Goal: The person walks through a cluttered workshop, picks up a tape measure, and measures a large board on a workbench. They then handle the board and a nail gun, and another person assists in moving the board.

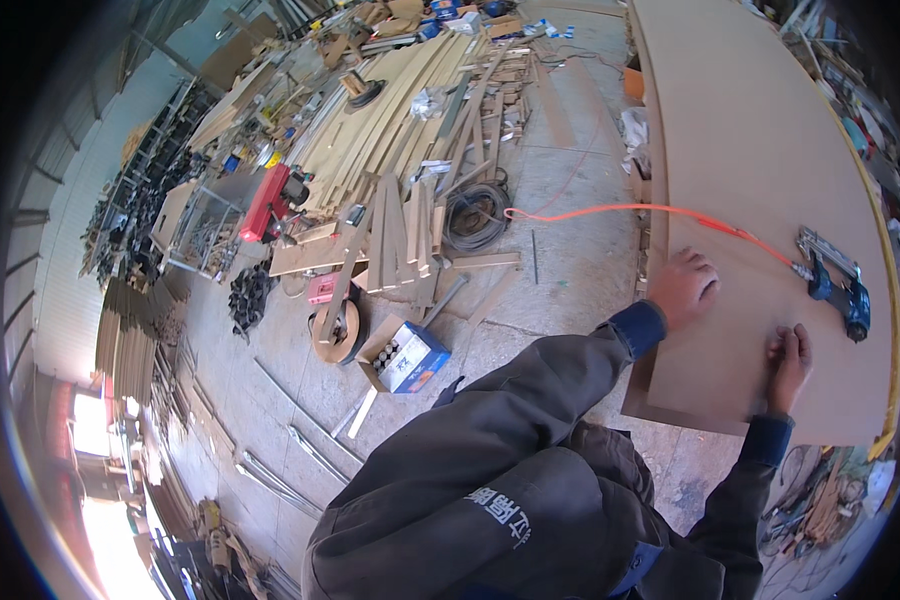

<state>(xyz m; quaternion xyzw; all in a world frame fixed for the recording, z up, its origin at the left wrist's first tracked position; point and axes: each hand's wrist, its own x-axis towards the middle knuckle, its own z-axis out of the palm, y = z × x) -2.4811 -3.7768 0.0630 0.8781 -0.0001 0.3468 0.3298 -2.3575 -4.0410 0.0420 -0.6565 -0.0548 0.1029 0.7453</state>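
Observation:
A long brown board (750, 150) lies on a stack at my right, its near end in front of me. On its near left part rests my left hand (682, 288), fingers curled in; whatever they hold, if anything, is hidden. My right hand (790, 367) is over the same board, closer to its near edge, with fingers bent together; I cannot make out anything in them. Beyond my right hand a dark air nail gun (838, 288) lies on its side, touched by neither hand. An orange air hose (660, 208) runs from it leftward across the board.
Across the floor to the left are wood strips (390, 235), a coil of cable (476, 216) and an open blue-and-white box (407, 357) of cylindrical things. A red machine (266, 203) stands farther off. Metal rods (315, 452) lie near my left side. Yellow edging (885, 250) borders the board's right.

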